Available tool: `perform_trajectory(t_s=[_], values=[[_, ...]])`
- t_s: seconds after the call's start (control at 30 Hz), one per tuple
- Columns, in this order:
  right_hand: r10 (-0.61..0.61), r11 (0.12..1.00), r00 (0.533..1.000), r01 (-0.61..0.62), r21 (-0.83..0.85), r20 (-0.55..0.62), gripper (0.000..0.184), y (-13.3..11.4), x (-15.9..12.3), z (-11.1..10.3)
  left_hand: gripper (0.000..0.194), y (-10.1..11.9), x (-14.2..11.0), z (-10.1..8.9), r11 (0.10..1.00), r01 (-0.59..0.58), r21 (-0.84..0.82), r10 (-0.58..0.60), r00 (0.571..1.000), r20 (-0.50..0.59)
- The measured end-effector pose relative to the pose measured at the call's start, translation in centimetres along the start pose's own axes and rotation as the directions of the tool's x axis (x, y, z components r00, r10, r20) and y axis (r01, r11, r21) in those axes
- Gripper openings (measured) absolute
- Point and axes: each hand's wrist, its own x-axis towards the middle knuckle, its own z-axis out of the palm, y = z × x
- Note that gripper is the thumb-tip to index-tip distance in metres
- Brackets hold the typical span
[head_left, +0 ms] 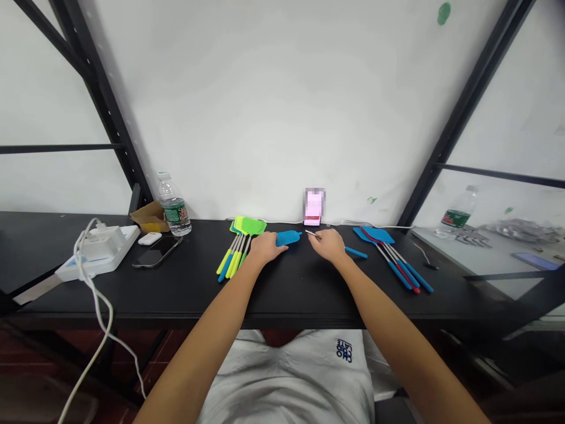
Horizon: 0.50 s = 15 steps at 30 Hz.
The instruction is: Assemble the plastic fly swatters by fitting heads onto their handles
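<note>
My left hand (pixel 265 248) is closed on a blue fly swatter head (pixel 288 237), whose narrow neck points right. My right hand (pixel 327 244) grips a swatter handle; its thin metal rod (pixel 312 234) sticks out toward the head, and its blue grip (pixel 355 252) shows behind the hand. A small gap lies between the neck and the rod tip. Left of my left hand lies a fanned pile of green and yellow fly swatters (pixel 252 226), one with a blue grip. To the right of my right hand rests a pile of blue and red fly swatters (pixel 397 265).
At the left of the black table (pixel 300 294) are a water bottle (pixel 174 206), a cardboard box (pixel 152 217), a dark phone (pixel 158 252), a white earbud case (pixel 149 238) and a power strip (pixel 99 253) with cables. A lit phone (pixel 313 206) leans on the wall.
</note>
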Motion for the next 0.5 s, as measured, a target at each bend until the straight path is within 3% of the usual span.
perform_trajectory(t_s=[0.17,0.4,0.5], values=[[0.026,0.996,0.978,-0.008,0.085,-0.207,0.055,0.21,-0.22,-0.57,0.054,-0.07,0.09,0.16,1.0,-0.003,0.012,0.003,1.0,0.001],[0.101,0.978,0.881,-0.002,0.208,-0.462,0.053,0.64,-0.37,-0.97,0.05,-0.04,0.23,0.31,0.999,0.014,0.029,-0.015,1.0,0.022],[0.227,0.938,0.823,-0.041,0.343,-0.521,0.055,0.77,-0.28,-0.79,0.046,0.15,0.1,0.04,0.998,0.039,0.044,-0.04,0.999,0.035]])
